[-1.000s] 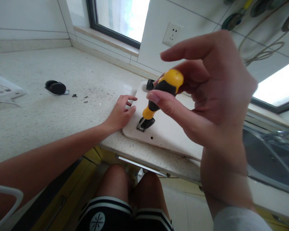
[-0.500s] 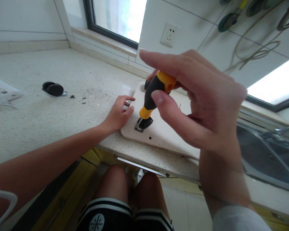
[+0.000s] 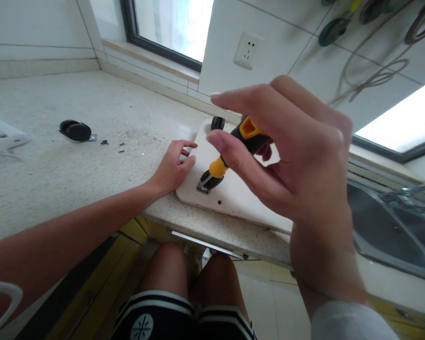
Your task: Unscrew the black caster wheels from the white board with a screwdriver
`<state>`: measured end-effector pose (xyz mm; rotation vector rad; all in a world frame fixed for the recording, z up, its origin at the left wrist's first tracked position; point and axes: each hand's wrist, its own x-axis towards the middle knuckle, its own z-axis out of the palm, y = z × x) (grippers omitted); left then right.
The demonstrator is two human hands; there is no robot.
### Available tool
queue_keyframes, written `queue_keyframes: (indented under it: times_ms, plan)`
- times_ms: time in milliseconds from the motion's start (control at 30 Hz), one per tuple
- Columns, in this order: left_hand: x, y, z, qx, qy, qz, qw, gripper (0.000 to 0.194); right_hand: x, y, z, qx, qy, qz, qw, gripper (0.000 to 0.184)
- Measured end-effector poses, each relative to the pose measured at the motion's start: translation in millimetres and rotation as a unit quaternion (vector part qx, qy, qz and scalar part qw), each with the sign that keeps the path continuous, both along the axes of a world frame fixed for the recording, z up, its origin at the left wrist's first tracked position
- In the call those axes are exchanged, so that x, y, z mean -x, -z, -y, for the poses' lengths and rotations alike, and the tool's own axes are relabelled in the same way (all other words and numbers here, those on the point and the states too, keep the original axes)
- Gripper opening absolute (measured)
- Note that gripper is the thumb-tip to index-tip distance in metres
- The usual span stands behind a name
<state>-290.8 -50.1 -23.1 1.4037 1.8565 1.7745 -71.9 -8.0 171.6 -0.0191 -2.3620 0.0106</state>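
A yellow-and-black screwdriver [image 3: 218,166] slants down to the metal plate of a black caster [image 3: 212,181], on the near left corner of a white board [image 3: 241,203]. My right hand [image 3: 286,141] is around its handle, with the index finger raised off it and the thumb over it. The fingers on the handle's far side are partly hidden. At the board's left edge, my left hand [image 3: 177,165] holds on with curved fingers. A second caster [image 3: 217,123] stands at the board's far left corner.
A loose caster [image 3: 76,130] and a few small screws [image 3: 121,147] lie on the speckled counter [image 3: 74,189] at left, beside a white device [image 3: 3,132] with a cable. A sink [image 3: 386,226] is at right. Behind are a window and a wall socket [image 3: 248,49].
My right hand has turned and lowered the screwdriver handle to the right, so the tool leans more. The far caster shows more fully. My left hand stays on the board.
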Motion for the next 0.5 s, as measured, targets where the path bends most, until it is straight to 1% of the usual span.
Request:
queue_keyframes:
  times_ms: [33,100,200,333,400,500]
  plan:
    - [-0.2,0.7,-1.1,0.0,-0.006,0.001,1.0,0.027,0.3,-0.5,1.0,0.002,0.007,0.001,1.0,0.033]
    - [-0.3,1.9,-2.6,-0.002,-0.009,0.003,1.0,0.026,1.3,-1.2,2.4,0.033,-0.013,0.001,0.999,0.028]
    - [-0.3,1.5,-2.5,-0.007,-0.005,0.007,1.0,0.026,1.0,-3.9,3.4,0.099,-0.059,0.0,0.993,0.033]
    - [-0.9,-2.0,-0.3,-0.011,-0.002,0.011,1.0,0.029,-4.6,-10.5,4.2,0.153,-0.065,0.069,0.984,0.034]
    - [-1.0,-2.4,0.0,-0.008,-0.005,0.008,1.0,0.029,-6.2,-11.3,5.1,0.154,-0.065,0.074,0.983,0.036]
    - [-0.3,0.2,-1.0,-0.001,0.0,-0.004,1.0,0.029,-4.8,-7.6,5.5,0.098,-0.047,0.039,0.993,0.034]
